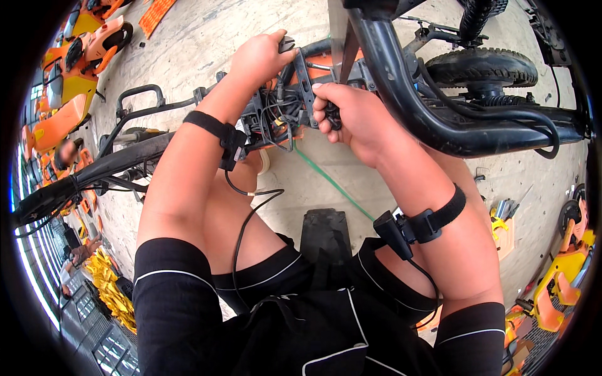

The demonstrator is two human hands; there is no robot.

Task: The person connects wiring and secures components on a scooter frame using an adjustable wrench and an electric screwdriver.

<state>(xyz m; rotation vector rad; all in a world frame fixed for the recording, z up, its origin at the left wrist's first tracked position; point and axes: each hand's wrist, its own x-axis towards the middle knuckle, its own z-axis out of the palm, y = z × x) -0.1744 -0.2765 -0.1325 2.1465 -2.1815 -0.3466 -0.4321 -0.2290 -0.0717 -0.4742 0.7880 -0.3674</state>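
Observation:
In front of me lies a two-wheeler's black tube frame [326, 45] with orange body parts, and a bundle of black wires [274, 113] hangs loose in its middle. My left hand [260, 59] is closed at the frame's far side, with a small dark grey piece [286, 44] showing at its fingertips. My right hand [360, 116] is closed around a small black thing [332, 116] beside an upright black bracket [305, 81]. Its thumb points toward that bracket. The fingers hide most of what each hand holds.
A thick bent black tube [407, 94] stands close to my right forearm, with a knobbly tyre [483, 67] beyond it. The long black seat rail [94, 169] stretches left. A green strap [332, 182] crosses the floor. Orange and yellow vehicles [78, 88] stand farther off; gold foil [110, 285] lies lower left.

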